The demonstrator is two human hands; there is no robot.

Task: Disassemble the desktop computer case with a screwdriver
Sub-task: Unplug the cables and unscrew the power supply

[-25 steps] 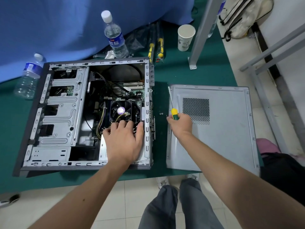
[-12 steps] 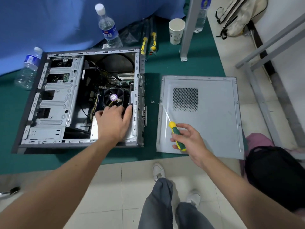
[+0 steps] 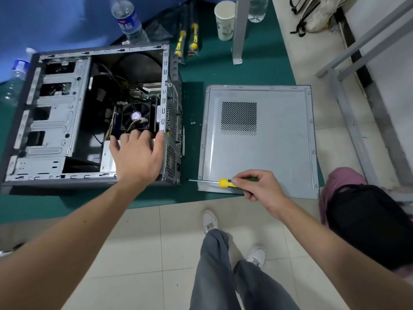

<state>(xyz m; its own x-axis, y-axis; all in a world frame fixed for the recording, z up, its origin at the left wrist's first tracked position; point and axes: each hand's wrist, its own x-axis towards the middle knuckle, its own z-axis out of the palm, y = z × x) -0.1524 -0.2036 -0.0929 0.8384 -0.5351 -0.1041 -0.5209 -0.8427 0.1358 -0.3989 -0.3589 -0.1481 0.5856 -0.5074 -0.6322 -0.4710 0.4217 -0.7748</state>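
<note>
Screwdriver (image 3: 223,183) swung level, side panel (image 3: 277,153) beneath — paper cup (image 3: 224,20), bottle (image 3: 129,21) behind

An open grey computer case (image 3: 93,113) lies on its side on a green mat, fan and cables exposed. Its removed side panel (image 3: 268,153) lies flat beside it. A yellow-and-green screwdriver (image 3: 220,182) points left, toward the case.

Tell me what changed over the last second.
The right hand drew the screwdriver back from the far left edge of the side panel to its near corner and swung it, so the tip now points left toward the computer case. The left hand stays resting inside the case; the panel is unmoved.
</note>
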